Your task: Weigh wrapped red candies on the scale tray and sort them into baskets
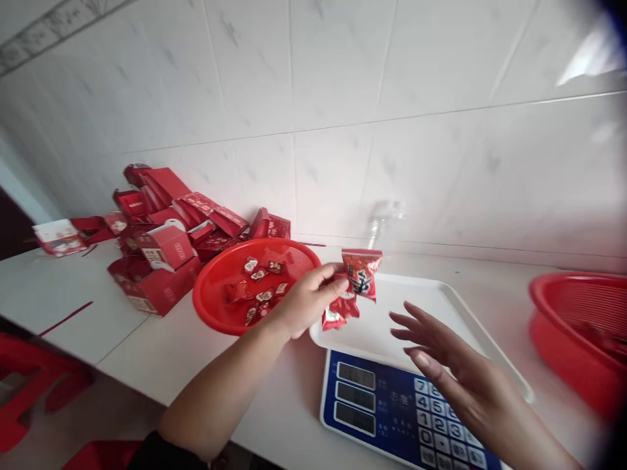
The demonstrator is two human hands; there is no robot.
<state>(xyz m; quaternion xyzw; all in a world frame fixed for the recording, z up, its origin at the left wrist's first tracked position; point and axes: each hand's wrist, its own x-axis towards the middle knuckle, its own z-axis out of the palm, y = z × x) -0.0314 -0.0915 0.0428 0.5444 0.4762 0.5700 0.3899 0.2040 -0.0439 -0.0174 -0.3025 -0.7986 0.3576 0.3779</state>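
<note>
My left hand (313, 297) pinches a few small red snack packets (362, 273) with dark and white print, over the left edge of a white scale tray (435, 297). To the right, above the tray's front edge, my right hand (445, 359) has its fingers spread and holds nothing. Below the tray is the blue keypad panel of a digital scale (396, 411), with three grey displays; my right hand and forearm cover part of its keys. Beside my left hand a red plastic basket (210, 287) contains several similar small packets (259, 294).
A heap of red cardboard boxes (166, 248) lies at the left against the tiled wall (333, 183). At the right edge stands another red basket (553, 326) with packets in it. Red stools (29, 391) are below the white table (171, 352) at the left.
</note>
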